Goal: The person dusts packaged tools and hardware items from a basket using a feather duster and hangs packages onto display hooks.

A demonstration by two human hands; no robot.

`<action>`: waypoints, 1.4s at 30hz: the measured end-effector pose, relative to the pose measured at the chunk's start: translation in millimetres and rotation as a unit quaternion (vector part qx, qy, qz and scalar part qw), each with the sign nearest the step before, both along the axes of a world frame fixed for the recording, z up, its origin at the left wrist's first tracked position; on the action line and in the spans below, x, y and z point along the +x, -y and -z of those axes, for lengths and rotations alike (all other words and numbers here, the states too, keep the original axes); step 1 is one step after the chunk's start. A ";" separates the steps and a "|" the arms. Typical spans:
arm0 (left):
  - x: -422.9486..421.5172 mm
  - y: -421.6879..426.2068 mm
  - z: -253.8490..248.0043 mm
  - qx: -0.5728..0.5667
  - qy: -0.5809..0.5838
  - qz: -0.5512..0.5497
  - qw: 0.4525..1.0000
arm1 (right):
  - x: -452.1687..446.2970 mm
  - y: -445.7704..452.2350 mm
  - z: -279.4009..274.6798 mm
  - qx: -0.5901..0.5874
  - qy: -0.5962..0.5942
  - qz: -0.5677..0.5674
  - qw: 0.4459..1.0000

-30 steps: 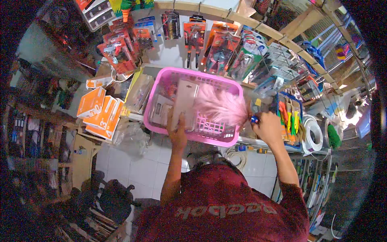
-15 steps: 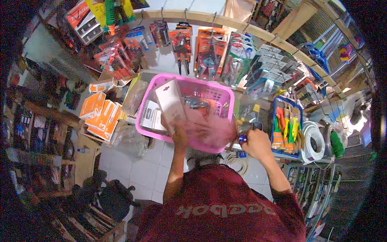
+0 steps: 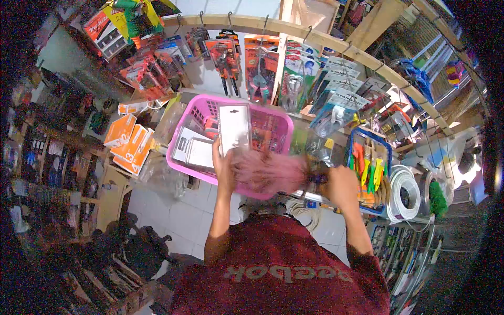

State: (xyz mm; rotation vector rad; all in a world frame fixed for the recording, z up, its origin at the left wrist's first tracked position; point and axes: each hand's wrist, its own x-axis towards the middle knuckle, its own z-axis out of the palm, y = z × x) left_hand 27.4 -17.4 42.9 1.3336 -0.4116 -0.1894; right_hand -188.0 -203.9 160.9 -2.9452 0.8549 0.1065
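Observation:
A white blister package (image 3: 234, 124) is held upright over the pink basket (image 3: 181, 167) by my left hand (image 3: 224, 167), its fingers around the lower part. My right hand (image 3: 342, 185) is closed on the handle of a pink feather duster (image 3: 273, 172), to the right of the basket. The duster is blurred; its fluffy end lies across the basket's front and reaches the lower part of the package. Other packages (image 3: 199, 153) lie inside the basket on the left, with red and orange ones behind.
Orange boxes (image 3: 133, 147) stand at the left. On the right are a blue tray (image 3: 389, 160) of colourful-handled brushes, a coil of white hose (image 3: 404, 193) and a green brush (image 3: 437, 199). Packaged tools (image 3: 224, 62) hang from a wooden rail (image 3: 336, 43) above.
The basket has shifted left in view. The package has become more upright after tilting left, and the duster's fluffy end has moved from the basket's right part to the package's lower part.

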 end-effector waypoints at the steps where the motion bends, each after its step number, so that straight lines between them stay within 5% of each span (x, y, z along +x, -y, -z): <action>1: -3.2 -3.1 -4.9 -0.034 -0.050 0.015 0.998 | -2.3 4.4 1.7 -0.009 0.002 -0.002 1.000; 3: -8.6 -7.8 -14.9 -0.103 -0.149 0.046 0.982 | -6.5 13.3 7.9 -0.027 0.007 -0.005 1.000; 8: -20.4 -8.3 -45.8 -0.194 -0.180 0.035 0.964 | -7.5 29.2 19.2 -0.073 0.015 0.001 0.997; 30: -16.0 -4.5 -8.8 -0.078 -0.087 -0.168 0.979 | 6.4 0.9 24.2 0.083 0.008 0.075 0.994; 42: -24.2 -5.7 -14.1 0.032 -0.119 -0.156 0.980 | -3.7 -13.4 23.5 0.089 -0.020 0.081 0.993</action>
